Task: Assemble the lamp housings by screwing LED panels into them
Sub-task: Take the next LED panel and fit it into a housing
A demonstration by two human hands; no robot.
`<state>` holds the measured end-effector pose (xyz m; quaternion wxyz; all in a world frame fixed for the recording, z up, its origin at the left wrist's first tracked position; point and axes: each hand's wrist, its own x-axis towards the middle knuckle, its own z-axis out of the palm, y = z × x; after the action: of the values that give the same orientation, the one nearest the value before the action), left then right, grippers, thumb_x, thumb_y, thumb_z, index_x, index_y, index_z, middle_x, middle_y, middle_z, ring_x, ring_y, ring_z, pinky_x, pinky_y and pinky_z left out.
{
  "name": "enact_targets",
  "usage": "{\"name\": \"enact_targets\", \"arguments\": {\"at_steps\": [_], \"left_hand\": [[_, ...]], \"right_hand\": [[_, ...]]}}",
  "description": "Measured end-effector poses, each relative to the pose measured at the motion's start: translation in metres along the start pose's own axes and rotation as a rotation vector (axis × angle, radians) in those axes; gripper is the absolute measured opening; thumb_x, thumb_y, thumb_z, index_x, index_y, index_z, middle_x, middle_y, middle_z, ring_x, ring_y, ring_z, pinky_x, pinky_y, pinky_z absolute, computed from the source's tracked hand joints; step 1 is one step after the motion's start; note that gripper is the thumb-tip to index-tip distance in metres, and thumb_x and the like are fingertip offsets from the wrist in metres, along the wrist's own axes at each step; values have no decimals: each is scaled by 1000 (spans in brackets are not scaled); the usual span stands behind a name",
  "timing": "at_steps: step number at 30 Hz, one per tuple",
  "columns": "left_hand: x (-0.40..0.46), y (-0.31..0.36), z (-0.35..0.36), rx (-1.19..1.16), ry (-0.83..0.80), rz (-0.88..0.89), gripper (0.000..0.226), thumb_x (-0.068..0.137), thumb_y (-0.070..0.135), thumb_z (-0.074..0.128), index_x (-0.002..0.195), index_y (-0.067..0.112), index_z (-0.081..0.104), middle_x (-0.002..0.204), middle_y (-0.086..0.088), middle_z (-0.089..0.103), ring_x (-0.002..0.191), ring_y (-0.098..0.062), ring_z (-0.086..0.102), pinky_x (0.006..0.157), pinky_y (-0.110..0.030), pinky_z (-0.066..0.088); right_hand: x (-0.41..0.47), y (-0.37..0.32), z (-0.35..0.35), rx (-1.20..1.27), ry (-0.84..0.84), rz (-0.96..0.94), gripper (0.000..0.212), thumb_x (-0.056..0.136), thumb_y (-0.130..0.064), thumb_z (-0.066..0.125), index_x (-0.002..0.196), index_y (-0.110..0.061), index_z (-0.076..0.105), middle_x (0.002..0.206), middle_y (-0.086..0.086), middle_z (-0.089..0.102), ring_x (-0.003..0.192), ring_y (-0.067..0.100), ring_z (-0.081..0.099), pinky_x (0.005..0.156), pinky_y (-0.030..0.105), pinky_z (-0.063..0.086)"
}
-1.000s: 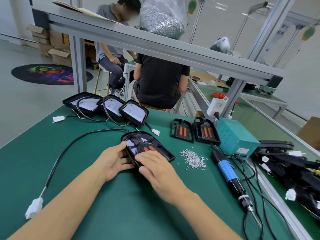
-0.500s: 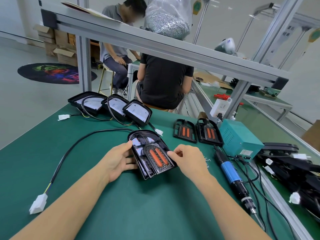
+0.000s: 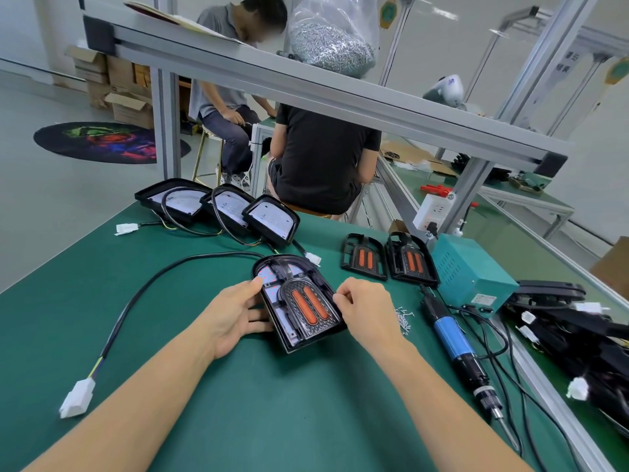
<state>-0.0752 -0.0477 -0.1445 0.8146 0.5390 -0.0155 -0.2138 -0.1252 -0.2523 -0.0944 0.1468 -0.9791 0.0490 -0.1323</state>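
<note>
Head view: left hand (image 3: 235,315) steadies lamp housing (image 3: 299,301).

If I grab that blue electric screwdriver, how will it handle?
The blue electric screwdriver looks rigid and round-bodied, so a nudge may roll it on the green mat. Its trailing black cord will probably drag. The thin bit looks easiest to knock.

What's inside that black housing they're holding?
Inside the housing sits a black grille insert with two orange strips, over a whitish LED panel. Most of that panel is covered by the insert.
</note>
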Motion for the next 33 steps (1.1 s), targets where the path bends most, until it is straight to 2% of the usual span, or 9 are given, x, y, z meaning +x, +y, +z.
{"name": "enact_targets", "arguments": {"at_steps": [5, 8, 12, 15, 19, 23, 27, 30, 33], "left_hand": [[-2, 1, 0, 11, -5, -1, 23, 99, 25, 44, 109, 10, 59, 98, -12, 72, 76, -26, 68, 65, -40, 56], [-2, 2, 1, 1, -3, -16, 23, 99, 23, 43, 110, 9, 58, 101, -14, 70, 81, -29, 66, 74, -45, 54], [-2, 4, 3, -6, 30, -51, 25, 98, 18, 44, 113, 5, 59, 100, -16, 69, 81, -27, 65, 72, -41, 54], [-1, 5, 8, 124, 135, -19, 25, 96, 12, 49, 117, 2, 59, 105, -18, 67, 75, -22, 65, 68, -35, 57], [5, 7, 13, 610, 367, 105, 59, 93, 16, 55, 147, 10, 31, 145, -10, 41, 119, -26, 48, 100, -40, 41], [6, 4, 20, 1040, 347, 245, 57, 92, 13, 48, 147, 16, 32, 150, -10, 33, 136, -29, 29, 110, -40, 27], [7, -7, 20, 1141, 268, 290, 50, 91, 6, 48, 141, 11, 41, 147, -6, 39, 131, -29, 35, 108, -38, 31], [7, -13, 17, 1154, 291, 339, 49, 89, 0, 48, 137, 8, 46, 144, -7, 42, 128, -30, 38, 106, -39, 33], [7, -13, 17, 1084, 312, 376, 48, 85, -4, 50, 130, 9, 52, 136, -8, 49, 121, -27, 43, 100, -31, 33]], "right_hand": [[1, 6, 1, 84, -51, 55, 3, 91, -23, 62, 91, -20, 64, 92, -3, 65, 84, 17, 57, 71, 26, 42], [3, 10, 1, 295, -215, 153, 24, 94, -23, 60, 117, -16, 60, 109, 1, 58, 96, 17, 57, 82, 24, 43], [3, 11, 1, 407, -344, 166, 26, 96, -11, 53, 71, -2, 51, 70, 9, 44, 60, 14, 43, 54, 18, 47], [4, 14, -3, 401, -367, 147, 24, 96, -10, 53, 75, 1, 57, 71, 10, 47, 65, 19, 42, 59, 25, 43], [5, 17, -9, 343, -405, 71, 19, 97, -15, 51, 91, -5, 67, 82, 14, 63, 69, 19, 46, 64, 30, 34], [4, 17, -10, 307, -391, 26, 20, 98, -18, 51, 101, -11, 70, 98, 14, 70, 76, 18, 52, 69, 30, 39], [-3, 16, -6, 347, -356, 32, 25, 100, -22, 48, 109, -12, 69, 104, 6, 70, 87, 19, 55, 82, 33, 44], [-11, 23, -4, 384, -236, 57, 35, 103, -30, 44, 131, -16, 59, 131, -1, 60, 120, 16, 52, 99, 26, 34], [-19, 48, -8, 318, -53, 128, 34, 102, -27, 46, 132, -14, 56, 126, 4, 57, 119, 22, 51, 95, 29, 36]]}}
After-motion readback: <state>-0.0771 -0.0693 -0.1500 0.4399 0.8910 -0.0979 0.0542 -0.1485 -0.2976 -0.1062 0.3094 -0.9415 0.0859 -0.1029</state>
